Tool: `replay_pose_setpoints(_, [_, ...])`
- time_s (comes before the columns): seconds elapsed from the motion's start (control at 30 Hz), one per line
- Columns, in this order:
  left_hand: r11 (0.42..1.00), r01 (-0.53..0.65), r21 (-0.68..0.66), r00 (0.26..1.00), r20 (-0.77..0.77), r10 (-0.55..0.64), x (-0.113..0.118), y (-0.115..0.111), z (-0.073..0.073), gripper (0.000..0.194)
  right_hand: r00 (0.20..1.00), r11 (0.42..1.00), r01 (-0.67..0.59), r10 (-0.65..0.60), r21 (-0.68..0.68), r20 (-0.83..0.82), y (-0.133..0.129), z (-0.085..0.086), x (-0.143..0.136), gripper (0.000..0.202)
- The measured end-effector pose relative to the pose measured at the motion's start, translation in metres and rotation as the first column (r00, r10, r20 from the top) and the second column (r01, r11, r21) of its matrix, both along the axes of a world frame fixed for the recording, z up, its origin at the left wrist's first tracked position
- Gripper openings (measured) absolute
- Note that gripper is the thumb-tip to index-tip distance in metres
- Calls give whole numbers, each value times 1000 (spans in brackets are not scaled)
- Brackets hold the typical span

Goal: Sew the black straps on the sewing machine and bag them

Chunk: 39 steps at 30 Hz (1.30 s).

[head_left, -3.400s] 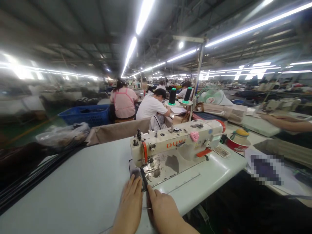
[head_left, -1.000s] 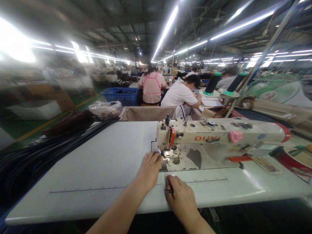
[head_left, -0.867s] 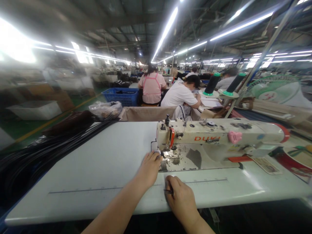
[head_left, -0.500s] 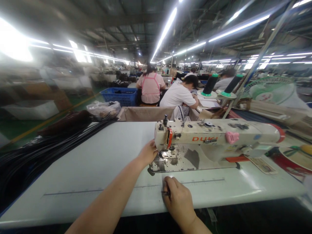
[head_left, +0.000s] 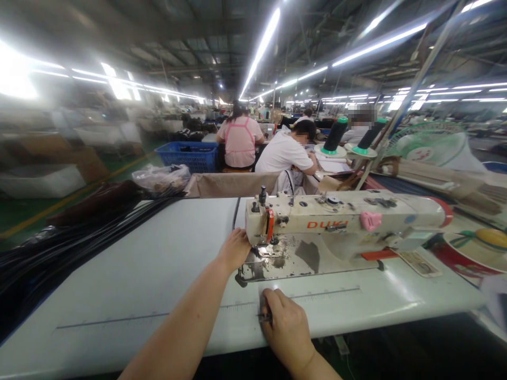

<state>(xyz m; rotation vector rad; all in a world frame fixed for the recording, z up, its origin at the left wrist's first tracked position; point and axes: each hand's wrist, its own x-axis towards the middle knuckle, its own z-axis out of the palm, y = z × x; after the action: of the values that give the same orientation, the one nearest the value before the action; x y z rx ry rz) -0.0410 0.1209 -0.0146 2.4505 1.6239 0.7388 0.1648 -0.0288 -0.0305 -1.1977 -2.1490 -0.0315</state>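
My left hand (head_left: pixel 234 249) reaches to the needle end of the white sewing machine (head_left: pixel 340 216), its fingertips partly hidden by the machine head. A narrow dark strip (head_left: pixel 236 212) runs from behind these closed fingers toward the table's back edge; the grip itself is mostly out of sight. Nearer the front edge, my right hand (head_left: pixel 285 324) is closed around a small dark pointed tool (head_left: pixel 264 317), too covered to name. It rests by the ruler line (head_left: pixel 317 295) on the pale table (head_left: pixel 178 253), in front of the machine bed.
A bundle of long dark strips (head_left: pixel 79 248) hangs over the table's left side. Behind are a fabric-lined bin (head_left: pixel 229 184), a blue crate (head_left: pixel 186 154) and two seated people. Black thread cones (head_left: pixel 336 136) and a green fan (head_left: pixel 428 145) stand at the right.
The dark strip now shows behind my left hand, beyond the machine head. Both hands keep about the same places at the machine; the whole view has shifted slightly.
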Motion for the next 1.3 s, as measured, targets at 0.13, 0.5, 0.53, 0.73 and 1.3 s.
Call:
replay_pose_setpoints(0.13, [999, 23, -26, 999, 23, -22, -12, 1, -3, 25, 1000, 1000, 6, -6, 3, 9, 0, -1, 0, 28])
replay_pose_setpoints(0.5, [996, 69, -61, 996, 63, -65, -13, -4, -1, 20, 1000, 1000, 6, -7, 28, 17, -1, 6, -2, 23])
replay_pose_setpoints(0.53, [995, 73, -62, 995, 65, -69, -12, -5, 0, 20, 1000, 1000, 7, -7, 28, 15, -1, 5, -2, 24])
replay_pose_setpoints(0.73, [995, 56, -76, 993, 105, -48, -10, -5, 0, 21, 1000, 999, 13, -14, 34, 26, -1, 0, -1, 23])
replay_pose_setpoints(1.3, [992, 37, -124, 973, 230, -8, -17, -8, 2, 10, 1000, 1000, 11, -11, 23, 23, -1, -1, 0, 26])
